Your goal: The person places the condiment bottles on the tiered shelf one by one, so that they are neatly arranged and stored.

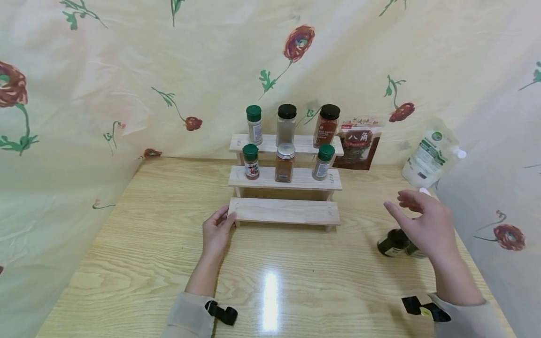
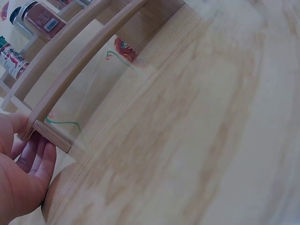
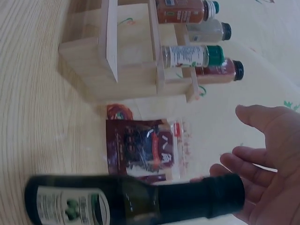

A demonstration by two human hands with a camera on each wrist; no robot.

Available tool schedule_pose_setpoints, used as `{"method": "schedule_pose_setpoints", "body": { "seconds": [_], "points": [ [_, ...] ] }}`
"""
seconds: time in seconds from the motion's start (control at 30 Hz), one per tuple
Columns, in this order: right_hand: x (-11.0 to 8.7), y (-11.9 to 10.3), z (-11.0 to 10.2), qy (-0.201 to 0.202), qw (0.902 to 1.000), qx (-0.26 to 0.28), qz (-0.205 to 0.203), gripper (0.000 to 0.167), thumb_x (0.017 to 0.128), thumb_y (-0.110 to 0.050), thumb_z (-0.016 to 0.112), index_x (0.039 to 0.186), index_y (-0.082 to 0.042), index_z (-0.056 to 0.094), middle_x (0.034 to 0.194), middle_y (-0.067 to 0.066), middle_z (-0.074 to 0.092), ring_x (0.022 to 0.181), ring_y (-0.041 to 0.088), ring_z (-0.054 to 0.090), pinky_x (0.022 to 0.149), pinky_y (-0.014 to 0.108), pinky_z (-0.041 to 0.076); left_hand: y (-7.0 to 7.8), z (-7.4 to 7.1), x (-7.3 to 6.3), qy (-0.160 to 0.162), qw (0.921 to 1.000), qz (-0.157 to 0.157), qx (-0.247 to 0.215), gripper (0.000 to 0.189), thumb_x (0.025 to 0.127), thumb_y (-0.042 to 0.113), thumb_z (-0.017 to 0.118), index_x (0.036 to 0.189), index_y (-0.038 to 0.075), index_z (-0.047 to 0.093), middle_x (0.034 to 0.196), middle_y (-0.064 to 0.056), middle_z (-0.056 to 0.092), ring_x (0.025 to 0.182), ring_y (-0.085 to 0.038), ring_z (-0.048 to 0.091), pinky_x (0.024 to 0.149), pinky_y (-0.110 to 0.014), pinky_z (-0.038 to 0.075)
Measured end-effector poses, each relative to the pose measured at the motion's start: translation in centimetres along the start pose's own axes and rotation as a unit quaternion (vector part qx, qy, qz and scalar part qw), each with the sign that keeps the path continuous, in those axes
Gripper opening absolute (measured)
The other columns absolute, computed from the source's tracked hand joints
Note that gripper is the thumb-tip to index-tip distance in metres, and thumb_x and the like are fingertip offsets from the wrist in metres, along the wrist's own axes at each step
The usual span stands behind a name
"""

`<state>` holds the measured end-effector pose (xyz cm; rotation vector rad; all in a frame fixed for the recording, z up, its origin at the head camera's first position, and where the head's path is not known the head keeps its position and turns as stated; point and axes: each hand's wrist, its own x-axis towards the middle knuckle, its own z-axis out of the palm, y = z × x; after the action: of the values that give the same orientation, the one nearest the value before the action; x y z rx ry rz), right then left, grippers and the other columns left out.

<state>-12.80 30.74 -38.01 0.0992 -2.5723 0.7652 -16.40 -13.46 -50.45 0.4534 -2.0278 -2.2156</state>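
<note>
A three-step wooden spice rack stands near the back of the table. My left hand pinches the left end of its lowest step; in the left wrist view the thumb lies on top with fingers curled beneath. That lowest step is bare, while the two higher ones carry spice jars, among them a silver-capped brown jar and a black-capped red one. To the right, my right hand hovers with spread, loose fingers above dark bottles. A dark green bottle stands close to it, its neck near the fingers.
A brown-red star anise bag leans on the patterned backdrop, right of the rack. Farther right a white spouted pouch stands in the corner. Flowered cloth borders the wooden table behind and at both sides.
</note>
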Motion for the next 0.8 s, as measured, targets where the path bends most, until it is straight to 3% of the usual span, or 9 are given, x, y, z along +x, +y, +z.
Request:
{"method": "schedule_pose_setpoints", "body": {
  "seconds": [0.13, 0.2, 0.37, 0.6, 0.8],
  "points": [
    [-0.3, 0.9, -0.6, 0.002, 0.9999, 0.008, -0.014, 0.039, 0.084, -0.019, 0.084, 0.114, 0.002, 0.071, 0.098, 0.023, 0.073, 0.084, -0.019, 0.051, 0.074, -0.002, 0.036, 0.0, 0.0, 0.0, 0.002, 1.0, -0.001, 0.005, 0.038, 0.096, 0.009, 0.071, 0.131, -0.004, 0.064, 0.108, -0.011, 0.063, 0.085, -0.006, 0.062, 0.08, -0.017, 0.059],
    [-0.5, 1.3, -0.9, 0.004, 0.9996, 0.016, -0.021, 0.038, 0.082, -0.016, 0.085, 0.112, 0.003, 0.072, 0.096, 0.024, 0.073, 0.086, -0.026, 0.043, 0.075, -0.002, 0.036, 0.0, 0.1, 0.0, 0.004, 1.0, 0.001, 0.002, 0.037, 0.095, 0.008, 0.071, 0.13, -0.004, 0.064, 0.107, -0.01, 0.063, 0.084, -0.006, 0.063, 0.079, -0.017, 0.059],
    [-1.1, 2.2, -1.7, 0.003, 0.9994, 0.02, -0.029, 0.037, 0.079, -0.012, 0.087, 0.109, 0.003, 0.073, 0.094, 0.023, 0.073, 0.085, -0.027, 0.045, 0.077, -0.004, 0.035, 0.0, 0.1, 0.0, 0.007, 0.9999, 0.007, -0.002, 0.037, 0.095, 0.007, 0.071, 0.129, -0.006, 0.064, 0.106, -0.011, 0.064, 0.083, -0.006, 0.063, 0.077, -0.017, 0.059],
    [-1.8, 3.4, -2.8, -0.035, 0.9989, 0.019, -0.024, 0.039, 0.08, -0.015, 0.088, 0.112, 0.002, 0.073, 0.102, 0.023, 0.073, 0.087, -0.025, 0.047, 0.071, -0.002, 0.039, 0.0, 0.0, -0.1, 0.008, 0.9999, 0.005, -0.004, 0.037, 0.095, 0.008, 0.072, 0.129, -0.005, 0.065, 0.106, -0.011, 0.065, 0.083, -0.005, 0.064, 0.078, -0.017, 0.059],
    [-2.3, 4.1, -3.3, -0.052, 0.9984, 0.01, -0.019, 0.033, 0.079, -0.017, 0.089, 0.104, -0.002, 0.076, 0.1, 0.019, 0.073, 0.086, -0.023, 0.048, 0.071, -0.001, 0.038, 0.0, 0.1, -0.1, 0.005, 1.0, 0.006, -0.005, 0.039, 0.095, 0.009, 0.072, 0.131, -0.006, 0.063, 0.107, -0.012, 0.065, 0.081, -0.003, 0.063, 0.077, -0.016, 0.058]
  ]
}}
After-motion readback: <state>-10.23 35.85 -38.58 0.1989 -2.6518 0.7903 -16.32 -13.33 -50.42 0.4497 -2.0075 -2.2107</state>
